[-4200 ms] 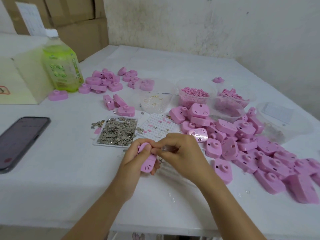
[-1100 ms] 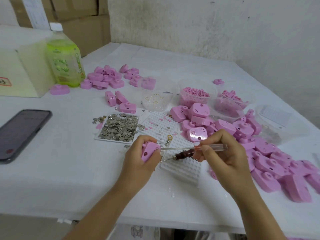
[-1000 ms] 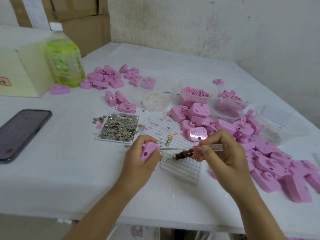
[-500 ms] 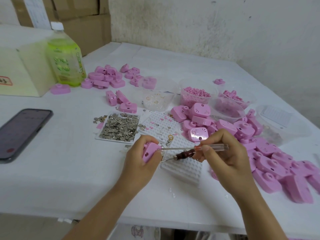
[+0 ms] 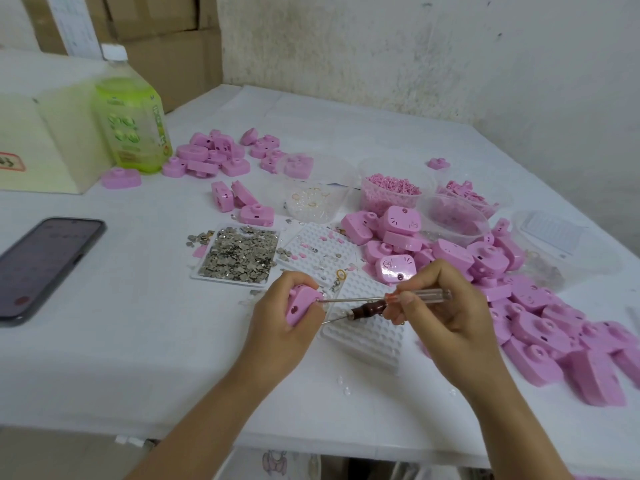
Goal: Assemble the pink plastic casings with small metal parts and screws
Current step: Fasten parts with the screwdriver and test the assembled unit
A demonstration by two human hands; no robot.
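Screw-driving step. Left hand (image 5: 277,320) clamped around pink casing (image 5: 300,305), above table's near edge. Right hand (image 5: 441,318), at its 3 o'clock, pinches screwdriver (image 5: 424,294), tip meeting casing (brown-handled tool (image 5: 367,310) tucked beneath). Next: seat tip squarely, twist snug.

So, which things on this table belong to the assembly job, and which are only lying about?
For the job: pink casing in the left hand; screwdriver in the right hand; tray of metal parts; pile of casings; white dimpled tray.
Lying about: phone; green bottle; cardboard boxes.
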